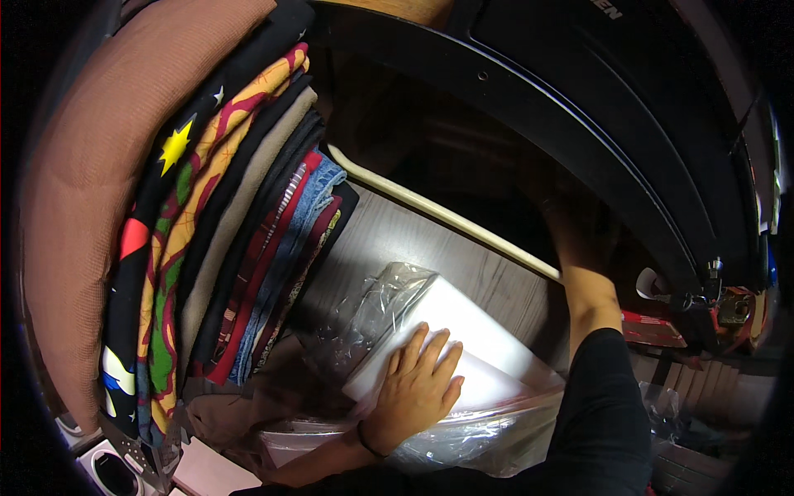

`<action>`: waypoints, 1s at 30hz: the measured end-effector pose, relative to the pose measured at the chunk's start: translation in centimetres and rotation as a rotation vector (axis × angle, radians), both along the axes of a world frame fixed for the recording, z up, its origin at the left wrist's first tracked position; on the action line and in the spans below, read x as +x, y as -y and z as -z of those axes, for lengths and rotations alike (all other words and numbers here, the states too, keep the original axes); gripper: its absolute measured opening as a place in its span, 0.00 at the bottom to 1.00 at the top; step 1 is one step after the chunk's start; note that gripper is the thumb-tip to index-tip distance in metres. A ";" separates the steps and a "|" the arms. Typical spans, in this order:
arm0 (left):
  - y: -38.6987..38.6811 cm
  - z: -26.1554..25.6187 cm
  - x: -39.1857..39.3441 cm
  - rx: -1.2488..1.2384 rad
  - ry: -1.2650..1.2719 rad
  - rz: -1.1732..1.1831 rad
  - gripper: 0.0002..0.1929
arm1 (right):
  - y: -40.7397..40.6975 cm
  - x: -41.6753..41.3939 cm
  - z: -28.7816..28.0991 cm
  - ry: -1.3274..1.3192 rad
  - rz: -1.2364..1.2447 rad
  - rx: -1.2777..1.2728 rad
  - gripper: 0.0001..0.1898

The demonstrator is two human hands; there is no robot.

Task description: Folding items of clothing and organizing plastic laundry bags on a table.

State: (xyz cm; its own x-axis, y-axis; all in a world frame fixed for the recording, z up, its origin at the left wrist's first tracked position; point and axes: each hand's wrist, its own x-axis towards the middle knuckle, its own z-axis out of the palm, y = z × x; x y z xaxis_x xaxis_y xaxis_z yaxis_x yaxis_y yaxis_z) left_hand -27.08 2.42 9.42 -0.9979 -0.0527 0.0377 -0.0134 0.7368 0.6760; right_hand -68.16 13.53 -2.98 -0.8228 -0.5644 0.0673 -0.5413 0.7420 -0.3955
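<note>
My left hand [415, 390] lies palm down, fingers spread, on a stack of white sheets [490, 328] partly wrapped in clear plastic film [366, 316]. The stack rests on a grey wood-grain surface [397, 229]. My right arm reaches past the end of a cream-coloured bar [446, 214] into a dark space; the wrist shows, but the right hand is lost in the dark. To the left stands a tall stack of folded clothes, with blue denim [279, 229], a patterned cloth and a brown ribbed fabric [118, 173].
A black panel [558, 124] with curved ridges arches over the top and right. Near its lower end hangs a metal clasp [713, 273] beside red items. More clear plastic [471, 440] lies near my body. A white object with a round dark opening [111, 471] is at lower left.
</note>
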 end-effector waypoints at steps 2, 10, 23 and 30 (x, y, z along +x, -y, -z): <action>0.0 -0.1 -0.1 -0.005 -0.009 -0.001 0.21 | -1.8 -2.3 -2.5 -0.074 -0.044 0.057 0.20; -0.5 0.0 1.2 -0.005 0.001 -0.028 0.21 | 0.9 4.6 -9.9 -0.367 -0.255 0.288 0.19; 2.4 -2.0 1.7 0.525 -0.122 0.017 0.24 | -8.1 32.1 -30.8 0.149 -0.389 0.099 0.17; 6.5 -7.0 15.1 0.249 -0.126 -0.151 0.23 | -20.8 49.9 -26.3 1.226 0.340 -0.073 0.17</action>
State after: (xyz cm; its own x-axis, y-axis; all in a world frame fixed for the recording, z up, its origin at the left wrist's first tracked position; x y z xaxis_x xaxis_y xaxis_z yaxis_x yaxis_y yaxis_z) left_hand -12.03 -4.09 16.37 -0.9664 -0.2231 0.1281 -0.0145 0.5443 0.8387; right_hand -18.25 34.37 23.29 -0.4692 -0.3408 -0.8147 0.4190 0.7262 -0.5451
